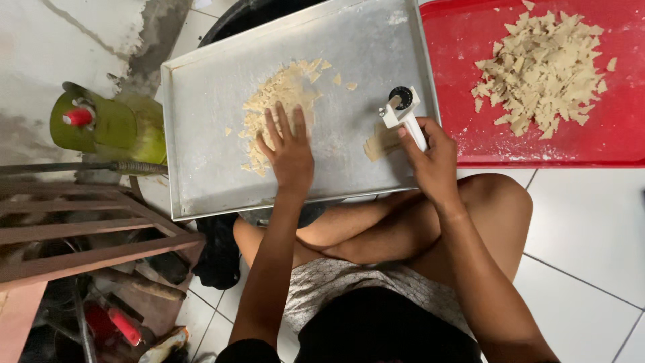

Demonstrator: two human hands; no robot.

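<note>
Step in hand, as judged from the layout: cutting thin dough into small pieces with a wheel cutter and gathering the pieces on a metal tray.

The left hand (289, 151) lies flat with fingers spread, palm down on a loose pile of cut dough pieces (279, 107) near the middle of the floured metal baking tray (201, 134). It grips nothing. The right hand (433, 158) is closed around the white handle of a pastry wheel cutter (402, 107), whose dark wheel points away from the person. Just beside the cutter, toward the person, lies a small uncut piece of dough sheet (379, 142), flat on the tray.

A red plastic tray (605, 141) adjoins the metal tray on the right and carries a larger heap of cut dough pieces (544, 70).

Next move, in my judgement: it calls for the wheel to be set on the remaining dough sheet and run across it with steady pressure, while the left hand keeps the loose pieces out of the cutting line.

Limits of the view:
- What supports the metal tray is hidden; a dark round rim shows at its far edge.
- The red tray is cut off at the top and right.
- A green gas cylinder (111, 124) and a wooden frame (80, 228) stand at left; the items beneath the frame are too dim to identify.
- The wheel's edge pattern cannot be made out.
</note>
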